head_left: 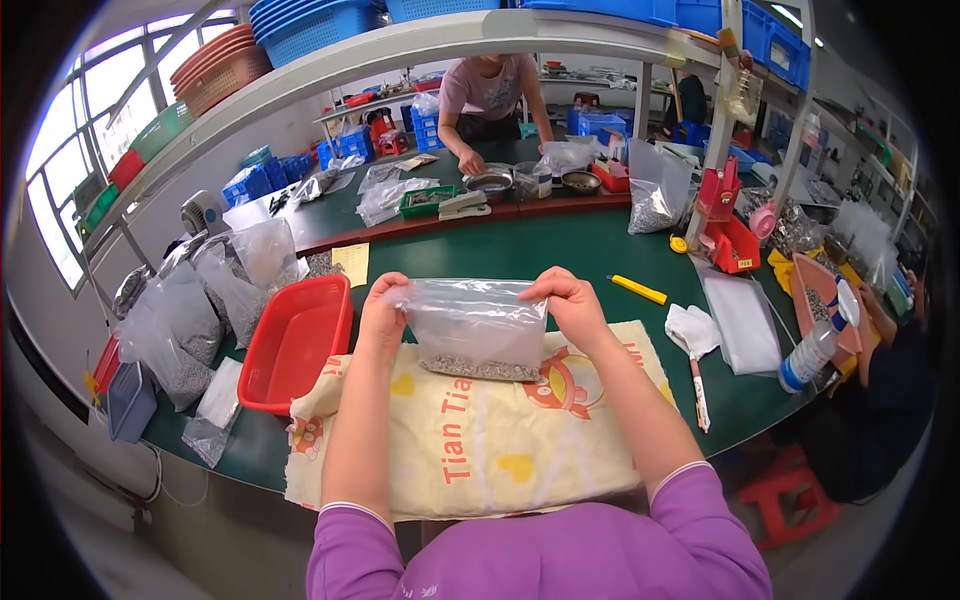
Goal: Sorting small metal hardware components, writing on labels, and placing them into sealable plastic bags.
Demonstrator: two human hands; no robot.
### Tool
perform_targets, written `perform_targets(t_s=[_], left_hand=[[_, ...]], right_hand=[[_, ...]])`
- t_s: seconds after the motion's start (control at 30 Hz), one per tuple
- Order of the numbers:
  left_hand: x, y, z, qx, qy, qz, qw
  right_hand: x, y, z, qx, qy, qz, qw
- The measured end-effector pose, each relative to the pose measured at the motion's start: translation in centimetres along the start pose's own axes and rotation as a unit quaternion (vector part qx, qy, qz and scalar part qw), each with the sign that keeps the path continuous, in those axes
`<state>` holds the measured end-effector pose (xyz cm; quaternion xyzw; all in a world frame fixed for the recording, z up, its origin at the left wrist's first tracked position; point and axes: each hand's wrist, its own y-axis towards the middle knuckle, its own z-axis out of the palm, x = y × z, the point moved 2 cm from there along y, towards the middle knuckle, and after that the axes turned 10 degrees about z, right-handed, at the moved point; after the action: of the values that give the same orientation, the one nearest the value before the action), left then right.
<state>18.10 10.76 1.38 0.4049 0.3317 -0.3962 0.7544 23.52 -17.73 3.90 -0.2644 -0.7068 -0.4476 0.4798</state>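
Bright, even daylight from the windows (75, 130) at left; sharp centre, fisheye-bent edges, dark corners.

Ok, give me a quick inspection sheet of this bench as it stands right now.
Surface: green table, with a yellow printed cloth spread at the near edge.
Job's things: clear plastic bag with small grey parts along its bottom, held upright over the cloth.
Clutter: red tray on the left, filled bags beyond it, yellow utility knife, white bottle, white cloth.
Grippers: left hand and right hand pinch the bag's top corners.
Cables: nothing seen.
Surroundings: one person works opposite; blue crates on the overhead shelf.
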Motion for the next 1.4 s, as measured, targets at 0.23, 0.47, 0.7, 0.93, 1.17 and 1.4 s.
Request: perform_targets(t_s=[0.23, 0.47, 0.7, 0.93, 1.17, 1.4], left_hand=[[-1.5, -0.9, 0.9, 0.084, -0.095, 0.002, 0.992], [-2.3, -1.0, 1.0, 0.039, 0.152, 0.071, 0.985], [-0.4, -0.2, 0.3, 0.004, 0.153, 0.047, 0.987], [-5.0, -4.9, 3.8, -0.103, 0.481, 0.211, 0.845], [-3.4, -15.0, 9.5, 0.146, 0.158, -0.004, 0.977], [-5.2, -16.0, 7.6, 0.002, 0.038, 0.029, 0.999]], right_hand=[[-0.3, 0.0, -0.5, 0.030, 0.006, -0.018, 0.999], [0.1, 0.2, -0.2, 0.007, 0.015, -0.045, 0.999], [-0.4, 0.1, 0.1, -0.012, 0.068, 0.116, 0.991], [1.4, -1.1, 0.9, -0.039, -0.091, 0.069, 0.993], [5.9, -6.5, 7.9, 0.078, -0.212, -0.119, 0.967], [6.6, -3.8, 6.7, 0.245, -0.138, -0.037, 0.959]])
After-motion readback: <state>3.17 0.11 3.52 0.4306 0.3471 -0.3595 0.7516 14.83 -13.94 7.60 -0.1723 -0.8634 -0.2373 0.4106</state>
